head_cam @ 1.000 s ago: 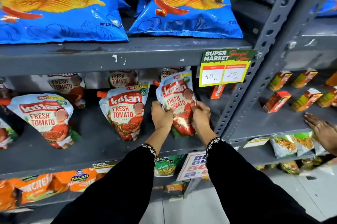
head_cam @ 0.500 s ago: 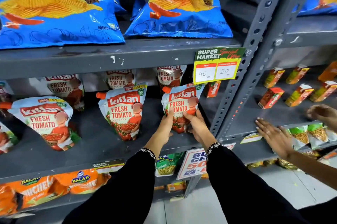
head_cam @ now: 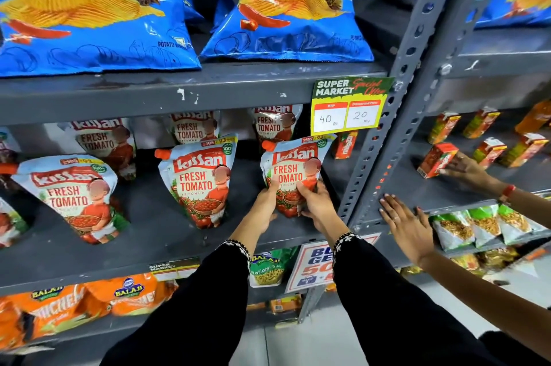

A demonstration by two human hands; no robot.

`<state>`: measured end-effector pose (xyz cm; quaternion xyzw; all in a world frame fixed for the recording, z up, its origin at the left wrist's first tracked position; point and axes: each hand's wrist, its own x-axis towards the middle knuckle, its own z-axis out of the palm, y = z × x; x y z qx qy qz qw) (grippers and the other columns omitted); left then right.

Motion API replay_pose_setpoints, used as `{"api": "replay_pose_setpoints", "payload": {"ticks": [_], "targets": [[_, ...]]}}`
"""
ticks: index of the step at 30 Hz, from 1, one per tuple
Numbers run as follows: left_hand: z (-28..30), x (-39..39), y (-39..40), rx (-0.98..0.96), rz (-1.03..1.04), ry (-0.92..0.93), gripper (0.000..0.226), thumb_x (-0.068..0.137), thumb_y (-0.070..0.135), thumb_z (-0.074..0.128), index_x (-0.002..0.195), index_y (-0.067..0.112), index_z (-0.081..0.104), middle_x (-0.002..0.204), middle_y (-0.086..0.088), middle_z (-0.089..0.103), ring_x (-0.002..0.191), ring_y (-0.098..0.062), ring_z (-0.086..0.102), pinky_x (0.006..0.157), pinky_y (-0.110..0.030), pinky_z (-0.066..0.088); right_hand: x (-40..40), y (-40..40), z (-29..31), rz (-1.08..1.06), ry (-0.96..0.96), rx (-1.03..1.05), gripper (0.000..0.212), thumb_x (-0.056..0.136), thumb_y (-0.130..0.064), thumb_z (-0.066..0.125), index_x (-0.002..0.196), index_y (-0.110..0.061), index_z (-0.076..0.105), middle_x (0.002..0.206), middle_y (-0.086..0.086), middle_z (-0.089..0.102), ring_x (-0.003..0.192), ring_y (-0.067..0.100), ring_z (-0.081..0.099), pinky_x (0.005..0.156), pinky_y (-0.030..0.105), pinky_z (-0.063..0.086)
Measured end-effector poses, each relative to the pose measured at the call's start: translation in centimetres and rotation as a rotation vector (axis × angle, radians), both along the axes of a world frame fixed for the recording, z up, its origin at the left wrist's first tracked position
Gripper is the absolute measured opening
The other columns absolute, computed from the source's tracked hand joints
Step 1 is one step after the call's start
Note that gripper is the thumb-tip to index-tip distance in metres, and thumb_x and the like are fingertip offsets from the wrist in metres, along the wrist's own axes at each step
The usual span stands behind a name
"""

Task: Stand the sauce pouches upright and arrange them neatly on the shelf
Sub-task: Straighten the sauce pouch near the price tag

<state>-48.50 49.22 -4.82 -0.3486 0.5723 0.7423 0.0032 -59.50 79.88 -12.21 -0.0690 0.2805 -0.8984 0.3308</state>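
Note:
White-and-red tomato ketchup pouches stand on the grey middle shelf (head_cam: 155,246). My left hand (head_cam: 264,204) and my right hand (head_cam: 317,204) both grip the lower part of the rightmost front pouch (head_cam: 295,162), which stands upright near the shelf's right end. A second pouch (head_cam: 198,180) stands upright just left of it. A third pouch (head_cam: 71,195) further left leans to one side. Three more pouches (head_cam: 275,122) stand in a back row, partly hidden under the shelf above.
Blue chip bags (head_cam: 286,4) fill the upper shelf. A yellow price tag (head_cam: 347,110) hangs above the held pouch. The perforated grey upright (head_cam: 384,127) is close on the right. Another person's hands (head_cam: 408,228) reach into the neighbouring bay of small cartons (head_cam: 436,160). Orange snack bags (head_cam: 89,303) lie below.
The rightmost pouch went from tilted and lifted to standing upright on the shelf, my hands sliding down to its base. The other person's hands moved further into the right bay.

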Motion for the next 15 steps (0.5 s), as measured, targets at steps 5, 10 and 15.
{"api": "replay_pose_setpoints", "payload": {"ticks": [5, 10, 15], "targets": [[-0.1, 1.2, -0.2, -0.008, 0.046, -0.010, 0.063, 0.091, 0.057, 0.035, 0.135, 0.013, 0.046, 0.141, -0.007, 0.050, 0.123, -0.025, 0.048, 0.096, -0.036, 0.038, 0.6, -0.3, 0.0, -0.040, 0.007, 0.027, 0.072, 0.094, -0.044, 0.011, 0.145, 0.006, 0.018, 0.155, 0.023, 0.022, 0.145, 0.033, 0.020, 0.120, 0.039, 0.004], [-0.2, 4.2, -2.3, -0.014, 0.052, -0.052, 0.070, 0.089, 0.061, 0.034, 0.143, 0.017, 0.034, 0.137, -0.003, 0.047, 0.114, -0.023, 0.049, 0.097, -0.037, 0.041, 1.6, -1.2, 0.4, -0.021, 0.039, -0.063, 0.070, 0.094, -0.039, 0.015, 0.143, 0.011, 0.018, 0.153, 0.029, 0.022, 0.144, 0.038, 0.021, 0.119, 0.040, 0.002], [-0.1, 8.1, -5.3, -0.044, 0.102, -0.035, 0.063, 0.092, 0.056, 0.034, 0.141, 0.018, 0.034, 0.133, -0.003, 0.044, 0.117, -0.027, 0.048, 0.097, -0.040, 0.042, 3.8, -3.3, 0.6, 0.032, 0.014, -0.230, 0.070, 0.092, -0.034, 0.016, 0.140, 0.018, 0.019, 0.149, 0.037, 0.022, 0.141, 0.046, 0.021, 0.118, 0.046, 0.005]]}}
